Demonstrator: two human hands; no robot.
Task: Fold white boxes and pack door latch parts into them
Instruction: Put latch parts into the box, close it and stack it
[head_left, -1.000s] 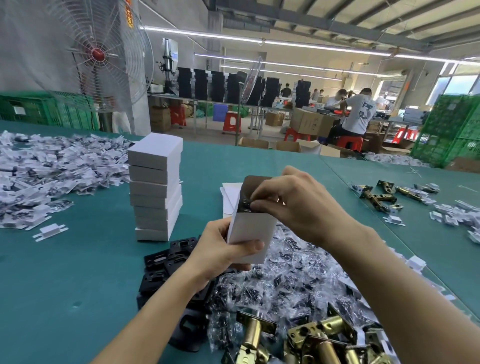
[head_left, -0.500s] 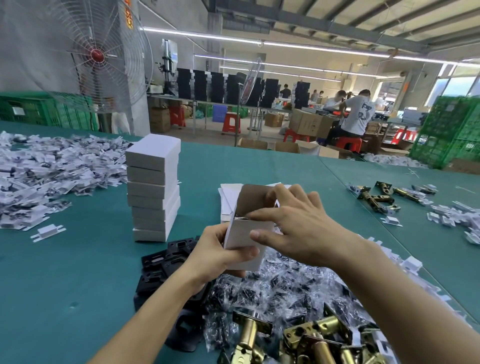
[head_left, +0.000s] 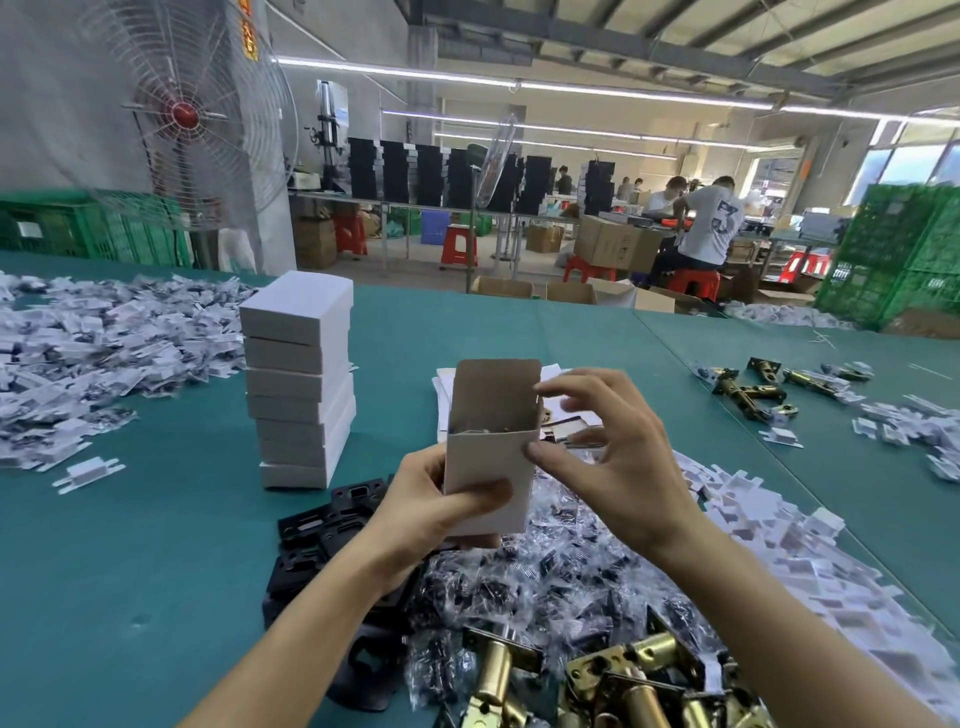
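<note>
White box (head_left: 488, 478): held upright at the centre of the frame, above the desk (head_left: 130, 571); its top flap stands open and dark parts show just inside the mouth.
Left hand (head_left: 426, 509): grips the lower half of the box, with the thumb laid across the front face.
Right hand (head_left: 618, 462): just right of the box; the thumb tip touches the upper right edge, and the fingers (head_left: 571, 387) are spread wide and loosely curved beside the flap, holding nothing.
Stack of closed boxes (head_left: 298, 379): left of centre, standing on the desk, slightly uneven.
Black plates (head_left: 322, 525): heaped at the foot of the stack, under the left wrist.
Clear packets (head_left: 545, 577): small dark parts in bags, piled beneath both hands.
Brass latches (head_left: 623, 680): bottom centre of the frame, at the near edge of the packet pile.
Flat blanks (head_left: 444, 387): white sheets lying just behind the held box.
White plastic pieces (head_left: 104, 343): a broad heap at the middle left.
</note>
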